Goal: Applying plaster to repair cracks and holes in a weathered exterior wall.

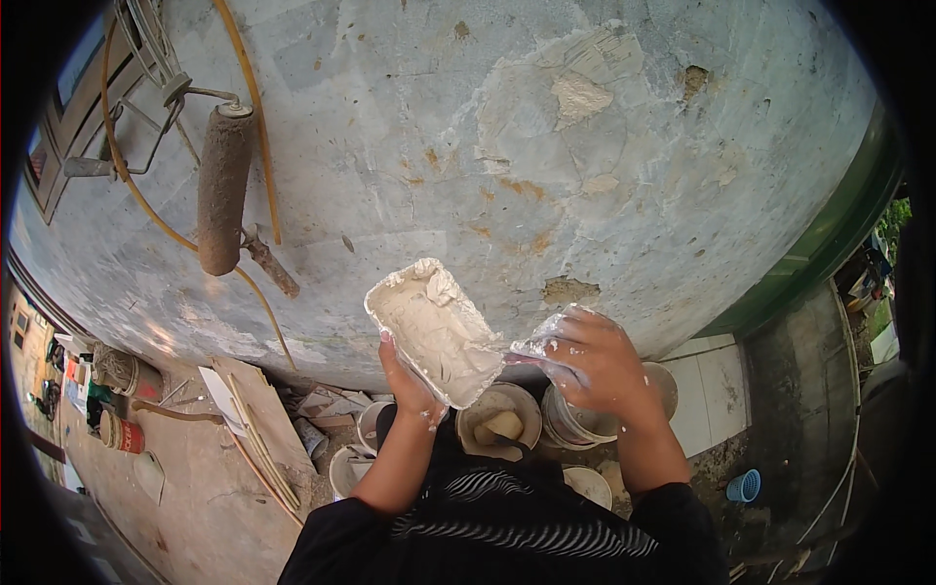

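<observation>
My left hand (411, 383) grips the near left side of a rectangular tub (466, 397), its fingers mostly hidden beneath. Pale, thick putty (424, 327) fills the tub and crusts its rim, with a lump standing up at the far end. At the tub's right edge, my right hand (597, 363) is closed around the handle of a putty-smeared tool (517, 355) that looks like a putty knife. White putty coats the fingers of that hand. The tool's blade is hard to make out against the tub.
A patchy grey wall (390, 166) rises ahead, with a chipped hole (570, 290) beyond my right hand. A large paint roller (224, 190) and a yellow hose (261, 127) hang at left. Below me stand several buckets (499, 419). Long strips (261, 453) lie left; a blue basket (744, 486) sits right.
</observation>
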Demonstrator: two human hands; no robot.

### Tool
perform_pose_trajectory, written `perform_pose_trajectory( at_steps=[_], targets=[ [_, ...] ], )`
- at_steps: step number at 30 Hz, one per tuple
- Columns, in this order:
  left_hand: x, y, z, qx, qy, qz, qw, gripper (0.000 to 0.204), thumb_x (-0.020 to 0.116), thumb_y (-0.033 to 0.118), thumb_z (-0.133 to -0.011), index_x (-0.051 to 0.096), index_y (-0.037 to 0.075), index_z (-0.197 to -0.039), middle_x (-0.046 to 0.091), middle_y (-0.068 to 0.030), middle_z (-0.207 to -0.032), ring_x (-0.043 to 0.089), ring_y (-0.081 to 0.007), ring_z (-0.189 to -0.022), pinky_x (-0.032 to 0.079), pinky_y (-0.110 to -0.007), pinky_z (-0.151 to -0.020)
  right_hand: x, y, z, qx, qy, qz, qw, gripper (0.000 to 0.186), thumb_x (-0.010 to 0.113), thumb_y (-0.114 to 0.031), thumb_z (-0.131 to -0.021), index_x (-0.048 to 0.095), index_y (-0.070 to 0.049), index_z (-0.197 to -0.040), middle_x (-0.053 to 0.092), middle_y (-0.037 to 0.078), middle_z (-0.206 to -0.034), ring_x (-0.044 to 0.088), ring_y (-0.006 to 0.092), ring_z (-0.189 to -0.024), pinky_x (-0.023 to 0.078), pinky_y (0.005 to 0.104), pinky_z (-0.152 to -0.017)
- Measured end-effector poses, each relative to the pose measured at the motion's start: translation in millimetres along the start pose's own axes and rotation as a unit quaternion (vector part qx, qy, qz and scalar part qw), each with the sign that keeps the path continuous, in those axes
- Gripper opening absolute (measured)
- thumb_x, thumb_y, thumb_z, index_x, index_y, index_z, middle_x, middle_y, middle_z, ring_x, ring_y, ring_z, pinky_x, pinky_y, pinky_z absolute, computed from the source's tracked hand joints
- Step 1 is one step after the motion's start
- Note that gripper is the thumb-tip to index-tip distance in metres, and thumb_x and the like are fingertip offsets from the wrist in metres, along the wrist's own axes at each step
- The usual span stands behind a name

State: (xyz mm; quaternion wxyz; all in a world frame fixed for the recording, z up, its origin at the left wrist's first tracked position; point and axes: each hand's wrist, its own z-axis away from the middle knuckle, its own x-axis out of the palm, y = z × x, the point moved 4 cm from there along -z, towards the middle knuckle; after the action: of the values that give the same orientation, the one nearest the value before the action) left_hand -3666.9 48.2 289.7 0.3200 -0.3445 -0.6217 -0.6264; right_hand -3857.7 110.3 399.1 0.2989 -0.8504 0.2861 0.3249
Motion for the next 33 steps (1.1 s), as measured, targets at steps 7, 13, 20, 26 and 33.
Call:
perform_pose_trajectory(
  at_steps=[7, 13, 20, 26, 33],
  targets=[
    [-3.5, 12.1, -8.2, 0.01, 0.055, -0.003, 0.998, 0.063, 0.032, 0.052, -0.09, 0.035, 0.005, -0.133, 0.046, -0.0135, -0.127, 0.048, -0.0289, -0.115, 0.039, -0.04, -0.097, 21.4, -25.4, 9.4, -0.079, -0.137, 0.094, 0.983, 0.023, 0.071, -0.013, -0.057, 0.065, -0.016, -0.079, 0.055, -0.002, -0.083, 0.055, 0.0211, -0.09, 0.046, 0.0345, -0.075],
    [-15.8, 12.2, -9.6, 0.027, 0.085, -0.003, 0.996, 0.064, 0.032, 0.053, -0.089, 0.036, 0.007, -0.133, 0.047, -0.0131, -0.126, 0.049, -0.0298, -0.113, 0.04, -0.041, -0.095, 6.8, -16.9, 9.3, -0.069, -0.171, 0.066, 0.981, 0.021, 0.07, -0.01, -0.058, 0.064, -0.015, -0.077, 0.054, 0.0, -0.08, 0.055, 0.0221, -0.088, 0.046, 0.0345, -0.071],
    [-17.0, 11.5, -12.5, 0.022, 0.048, 0.029, 0.998, 0.065, 0.032, 0.054, -0.088, 0.036, 0.008, -0.134, 0.047, -0.0132, -0.128, 0.049, -0.0309, -0.114, 0.041, -0.043, -0.095, -9.8, 16.5, 13.1, 0.038, -0.026, -0.059, 0.997, 0.019, 0.068, -0.004, -0.067, 0.065, -0.006, -0.086, 0.057, 0.004, -0.079, 0.056, 0.024, -0.076, 0.047, 0.0303, -0.072],
    [-13.0, -3.2, -9.1, -0.036, -0.001, 0.095, 0.995, 0.068, 0.032, 0.056, -0.087, 0.035, 0.008, -0.135, 0.046, -0.0134, -0.129, 0.049, -0.0332, -0.114, 0.041, -0.047, -0.095, -4.1, 70.2, 30.2, 0.282, 0.201, -0.405, 0.846, 0.02, 0.059, -0.002, -0.084, 0.059, 0.001, -0.104, 0.062, 0.004, -0.095, 0.059, 0.0124, -0.082, 0.047, 0.0251, -0.075],
    [0.0, -2.6, 2.9, -0.046, -0.055, 0.129, 0.989, 0.066, 0.036, 0.057, -0.085, 0.037, 0.011, -0.133, 0.047, -0.0118, -0.129, 0.05, -0.0334, -0.112, 0.044, -0.05, -0.091, -26.5, 107.6, 31.1, 0.226, 0.459, -0.71, 0.483, 0.037, 0.047, -0.004, -0.09, 0.044, 0.001, -0.126, 0.052, 0.014, -0.122, 0.054, 0.0239, -0.109, 0.047, 0.0378, -0.092]
  ],
)
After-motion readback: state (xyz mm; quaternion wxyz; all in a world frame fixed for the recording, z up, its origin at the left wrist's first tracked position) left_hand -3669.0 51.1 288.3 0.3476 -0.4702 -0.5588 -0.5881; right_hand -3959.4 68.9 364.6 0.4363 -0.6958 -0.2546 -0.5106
